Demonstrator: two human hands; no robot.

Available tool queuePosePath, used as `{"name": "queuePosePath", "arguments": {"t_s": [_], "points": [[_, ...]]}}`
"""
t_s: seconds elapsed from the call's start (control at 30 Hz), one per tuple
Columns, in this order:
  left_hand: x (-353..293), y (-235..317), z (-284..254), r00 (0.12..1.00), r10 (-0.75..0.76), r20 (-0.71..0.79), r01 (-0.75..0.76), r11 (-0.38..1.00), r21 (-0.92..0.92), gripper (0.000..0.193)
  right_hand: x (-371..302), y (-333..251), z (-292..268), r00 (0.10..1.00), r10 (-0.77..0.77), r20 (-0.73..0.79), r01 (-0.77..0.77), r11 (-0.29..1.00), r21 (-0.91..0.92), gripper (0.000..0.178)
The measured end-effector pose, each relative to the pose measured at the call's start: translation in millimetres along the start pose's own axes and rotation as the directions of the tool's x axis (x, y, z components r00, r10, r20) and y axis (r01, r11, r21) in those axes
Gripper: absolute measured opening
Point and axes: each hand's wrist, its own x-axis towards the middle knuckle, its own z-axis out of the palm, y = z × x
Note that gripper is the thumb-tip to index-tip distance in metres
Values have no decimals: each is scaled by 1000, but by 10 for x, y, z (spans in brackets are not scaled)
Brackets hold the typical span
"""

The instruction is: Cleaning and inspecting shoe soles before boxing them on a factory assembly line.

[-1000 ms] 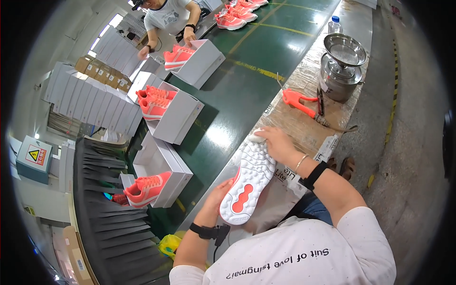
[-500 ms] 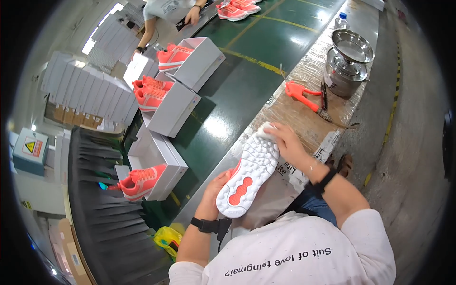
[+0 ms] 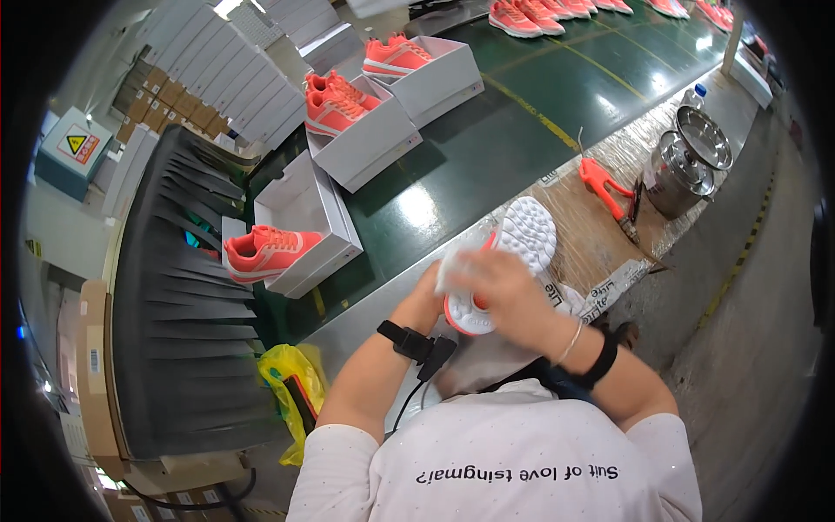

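A coral sneaker [image 3: 529,233] is held above the near edge of the bench, its knobbly white sole turned up and the toe end pointing away from me. My left hand [image 3: 428,294] grips it at the heel-side edge; those fingers are mostly hidden behind the shoe and my other hand. My right hand [image 3: 509,291] lies across the heel half of the sole, blurred by motion. It presses a white cloth [image 3: 450,268] against the left side of the shoe. Both hands are closed.
Open white shoe boxes [image 3: 370,148] with coral sneakers [image 3: 274,252] stand on the green conveyor belt [image 3: 487,122]. On the wrapped bench to the right lie a red air gun [image 3: 604,187] and a steel pot [image 3: 678,178]. A yellow bag [image 3: 296,374] hangs at left.
My right hand and the white cloth have moved from the sole's toe end to the left side near the heel. The view has shifted, and the shoe now appears farther right.
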Motion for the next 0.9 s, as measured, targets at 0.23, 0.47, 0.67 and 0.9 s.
{"name": "queuePosePath", "arguments": {"t_s": [0.23,0.47,0.67,0.9], "points": [[47,31,374,988,24,-153,-15,998,58,27,-659,-117,-406,911,-304,279,370,901,-227,30],[67,90,86,982,-103,158,129,977,-167,33,-646,-207,-460,993,-98,70,116,939,-323,42],[-227,192,145,976,142,-164,-118,982,147,23,-598,38,116,994,-95,49,106,932,-346,42],[-1838,1823,-419,602,757,-253,-308,512,802,66,-436,77,-37,957,287,27,-279,945,-171,54]]}}
